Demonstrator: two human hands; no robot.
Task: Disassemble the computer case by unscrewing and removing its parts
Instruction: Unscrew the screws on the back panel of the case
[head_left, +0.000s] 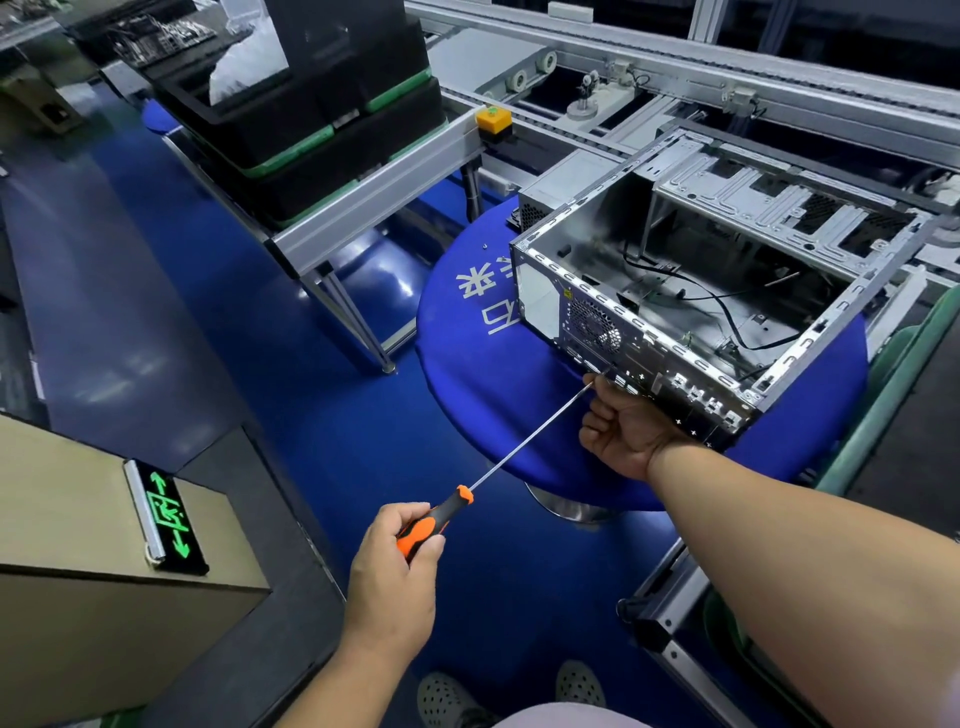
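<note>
Blue round table (483, 395) carries the open computer case (717, 291) beside a conveyor line (675, 73). My left hand (395, 566) grips the orange-black handle of the screwdriver (498, 467); its tip reaches the case's rear panel. My right hand (623, 426), fingers curled, pinches near the tip, against the same panel.

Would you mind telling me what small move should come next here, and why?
Probably seat the screwdriver tip in the screw and start turning: the left hand holds its handle, the right hand steadies the tip against the computer case back panel.
</note>
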